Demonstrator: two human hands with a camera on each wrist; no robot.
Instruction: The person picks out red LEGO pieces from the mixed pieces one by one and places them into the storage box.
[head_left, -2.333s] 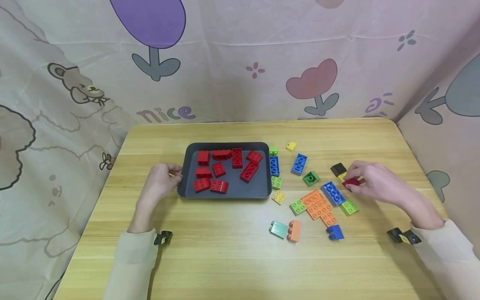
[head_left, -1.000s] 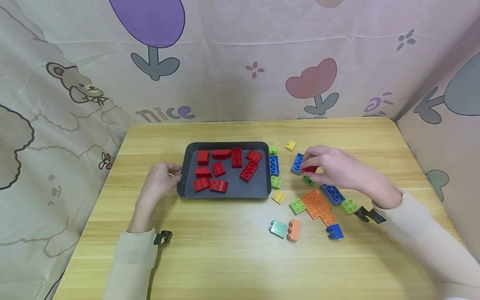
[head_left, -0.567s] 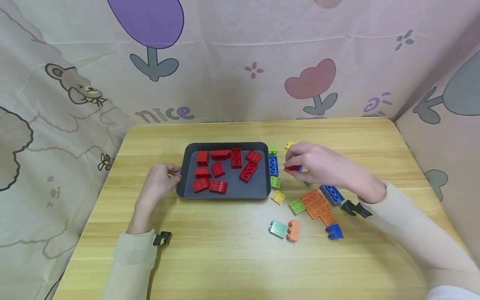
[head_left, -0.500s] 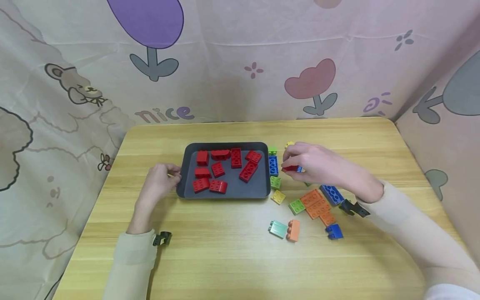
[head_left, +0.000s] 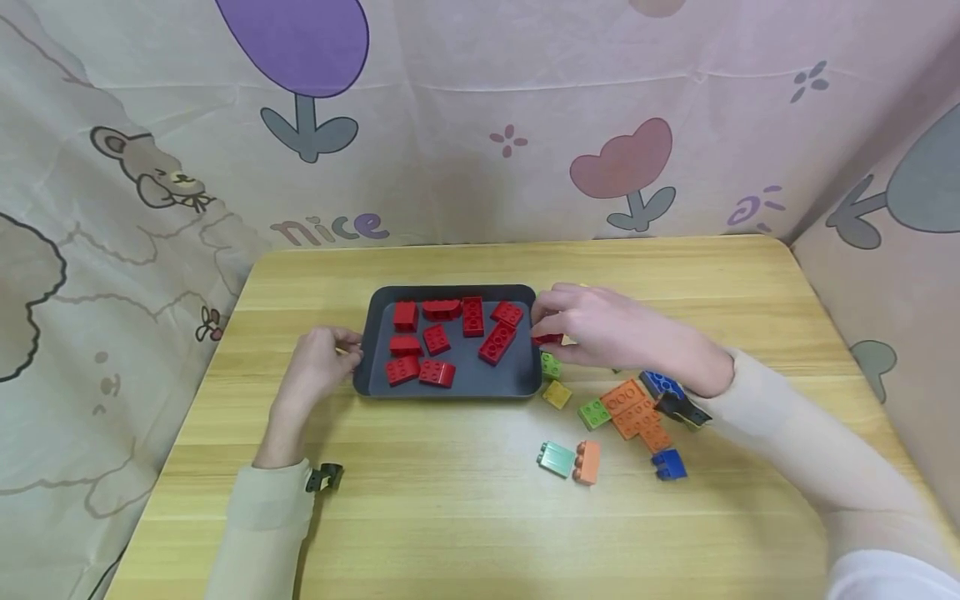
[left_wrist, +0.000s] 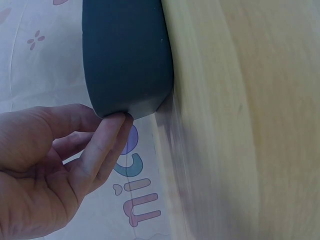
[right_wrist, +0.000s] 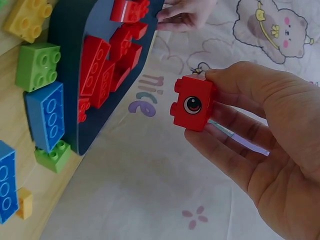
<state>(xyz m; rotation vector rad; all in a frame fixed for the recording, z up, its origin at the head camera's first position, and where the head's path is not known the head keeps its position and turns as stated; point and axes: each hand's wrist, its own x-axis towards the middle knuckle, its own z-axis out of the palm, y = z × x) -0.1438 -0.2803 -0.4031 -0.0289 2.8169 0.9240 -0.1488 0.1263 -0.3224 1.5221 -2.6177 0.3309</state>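
My left hand stays at the left end of a dark grey tray. The left wrist view shows its fingertips pinching the tray's end at the rim. Several red toy bricks lie inside the tray. Between thumb and fingers my right hand holds a small red brick with an eye printed on its side. In the head view that brick is partly hidden by the fingers, at the tray's right rim. In the right wrist view it is held up, apart from the other bricks.
Right of the tray lie a green brick, a yellow brick, several orange bricks and a blue brick. A teal brick and a peach brick lie nearer. Blue bricks stand beside the tray.
My right hand has carried the red brick leftward from beside the black brick at the right, across the loose bricks to the tray's right rim. My left hand and the tray have kept their place.
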